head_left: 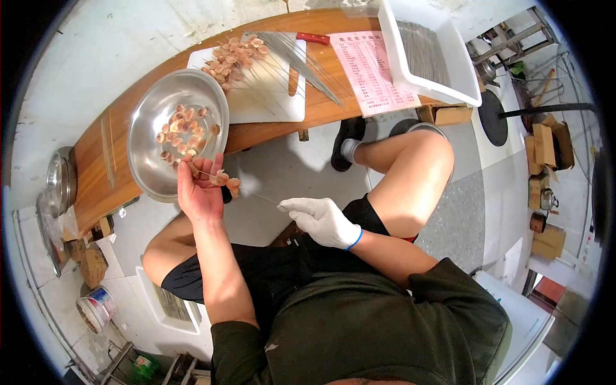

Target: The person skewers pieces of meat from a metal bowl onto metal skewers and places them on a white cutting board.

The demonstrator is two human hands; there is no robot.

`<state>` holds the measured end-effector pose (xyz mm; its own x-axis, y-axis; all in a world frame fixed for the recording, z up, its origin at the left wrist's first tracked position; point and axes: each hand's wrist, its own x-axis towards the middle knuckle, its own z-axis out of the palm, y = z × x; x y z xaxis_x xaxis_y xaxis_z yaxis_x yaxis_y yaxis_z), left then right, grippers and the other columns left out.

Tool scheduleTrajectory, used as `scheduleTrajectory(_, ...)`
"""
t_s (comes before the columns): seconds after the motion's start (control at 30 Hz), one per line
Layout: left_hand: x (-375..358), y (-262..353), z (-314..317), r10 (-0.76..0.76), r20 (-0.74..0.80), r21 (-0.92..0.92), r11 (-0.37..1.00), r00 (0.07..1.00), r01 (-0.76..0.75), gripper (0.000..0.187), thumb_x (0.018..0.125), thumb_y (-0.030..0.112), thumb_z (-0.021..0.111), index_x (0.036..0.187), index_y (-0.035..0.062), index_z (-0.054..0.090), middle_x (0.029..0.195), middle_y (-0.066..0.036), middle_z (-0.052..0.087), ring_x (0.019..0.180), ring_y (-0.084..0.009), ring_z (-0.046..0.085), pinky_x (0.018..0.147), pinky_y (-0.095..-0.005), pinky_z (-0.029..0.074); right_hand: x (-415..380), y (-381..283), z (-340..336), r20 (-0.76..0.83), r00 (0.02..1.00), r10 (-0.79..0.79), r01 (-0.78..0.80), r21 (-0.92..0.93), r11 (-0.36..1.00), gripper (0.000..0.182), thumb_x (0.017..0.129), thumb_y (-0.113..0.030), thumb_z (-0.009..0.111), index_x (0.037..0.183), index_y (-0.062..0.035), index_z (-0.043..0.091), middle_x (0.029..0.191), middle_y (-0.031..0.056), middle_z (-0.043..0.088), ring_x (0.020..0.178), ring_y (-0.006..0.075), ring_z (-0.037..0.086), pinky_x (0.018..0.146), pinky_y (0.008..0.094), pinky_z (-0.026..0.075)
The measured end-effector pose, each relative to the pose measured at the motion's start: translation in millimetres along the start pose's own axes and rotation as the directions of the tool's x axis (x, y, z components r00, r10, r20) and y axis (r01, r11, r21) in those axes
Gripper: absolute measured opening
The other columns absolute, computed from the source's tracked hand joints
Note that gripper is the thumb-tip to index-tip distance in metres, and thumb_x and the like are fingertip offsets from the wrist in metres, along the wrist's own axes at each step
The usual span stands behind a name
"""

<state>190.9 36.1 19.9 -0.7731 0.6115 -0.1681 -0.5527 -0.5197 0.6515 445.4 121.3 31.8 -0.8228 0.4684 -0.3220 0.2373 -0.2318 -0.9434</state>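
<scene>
My bare left hand is palm up at the near rim of a steel bowl. Its thumb and fingertips pinch a small brownish piece of food at the far end of a thin metal skewer. A few pinkish pieces are threaded on the skewer beside the fingers. My right hand, in a white knit glove with a blue cuff, is closed around the skewer's other end above my lap. Several loose round brownish pieces lie inside the bowl.
On the wooden table, a white cutting board carries a pile of loaded skewers. Bare skewers, a red-handled knife, a pink printed sheet and a white bin of skewers are farther right.
</scene>
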Motion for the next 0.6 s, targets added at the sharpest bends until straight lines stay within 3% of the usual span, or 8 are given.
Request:
scheduleTrajectory(0.43, -3.4, -4.4, 11.6, -0.022, -0.073, 0.054, 0.998, 0.997, 0.026, 0.019, 0.104, 0.023, 0.046, 0.106, 0.0091, 0.059, 0.086, -0.007, 0.068, 0.08, -0.0203, 0.068, 0.099, -0.055, 0.049, 2.4, 3.5, 2.0, -0.033, 0.998, -0.055, 0.056, 0.005, 0.998, 0.027, 0.095, -0.007, 0.056, 0.118, 0.005, 0.064, 0.11, 0.0144, 0.071, 0.104, 0.0142, 0.064, 0.094, 0.0282, 0.049)
scheduleTrajectory(0.6, -3.3, -7.4, 8.3, -0.042, 0.018, 0.079, 0.996, 0.999, 0.041, 0.021, 0.104, 0.026, 0.046, 0.103, 0.01, 0.059, 0.088, -0.005, 0.067, 0.083, -0.0195, 0.066, 0.102, -0.0551, 0.046, 1.1, -3.9, -0.7, -0.034, 0.999, -0.04, 0.039, -0.032, 0.999, 0.027, 0.095, -0.007, 0.056, 0.118, 0.0061, 0.064, 0.111, 0.0144, 0.071, 0.105, 0.0148, 0.064, 0.095, 0.0284, 0.049)
